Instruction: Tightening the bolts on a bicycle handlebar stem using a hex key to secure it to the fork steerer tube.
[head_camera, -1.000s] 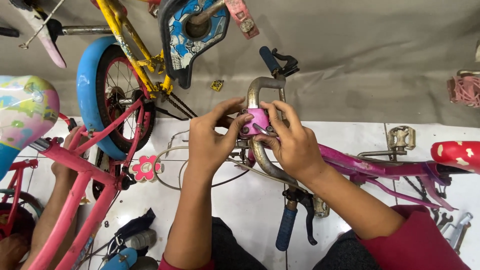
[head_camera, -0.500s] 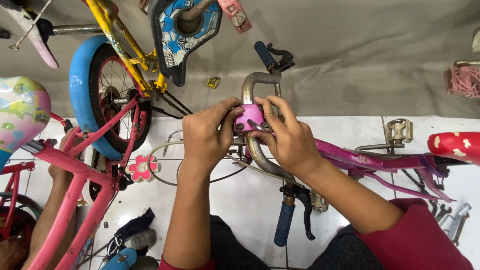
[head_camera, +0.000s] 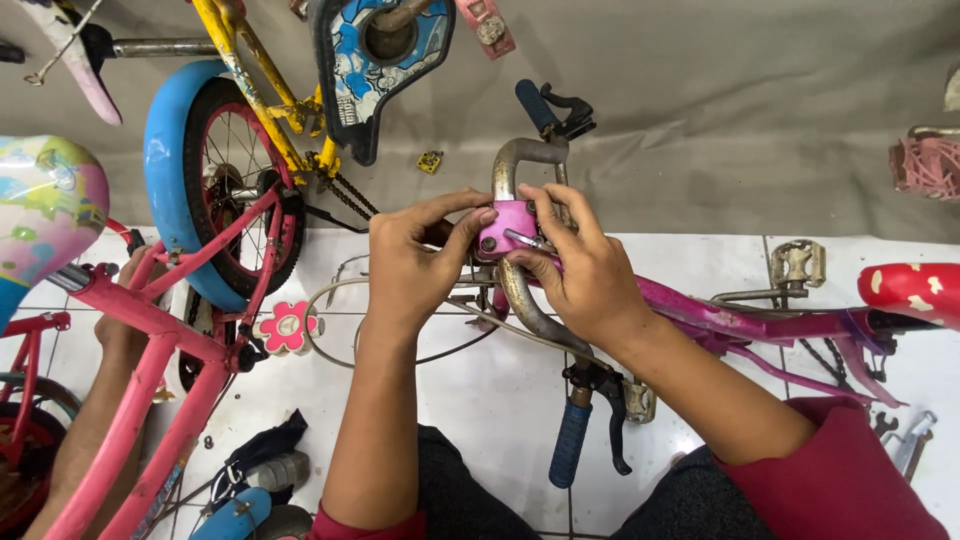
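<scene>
Both hands pinch a pink stem clamp at the handlebar's middle.
Left hand (head_camera: 415, 262) and right hand (head_camera: 585, 275) fingertips press the pink clamp (head_camera: 508, 228) against the grey handlebar (head_camera: 520, 290) (rigid metal, likely slick); the blue grips (head_camera: 570, 455) offer surer hold.

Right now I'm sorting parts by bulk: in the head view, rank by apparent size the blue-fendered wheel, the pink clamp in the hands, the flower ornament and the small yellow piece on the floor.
1. Blue-fendered wheel
2. Flower ornament and pink clamp: look alike, clamp partly covered by fingers, so unranked
3. Small yellow piece, though farthest from the camera
</scene>
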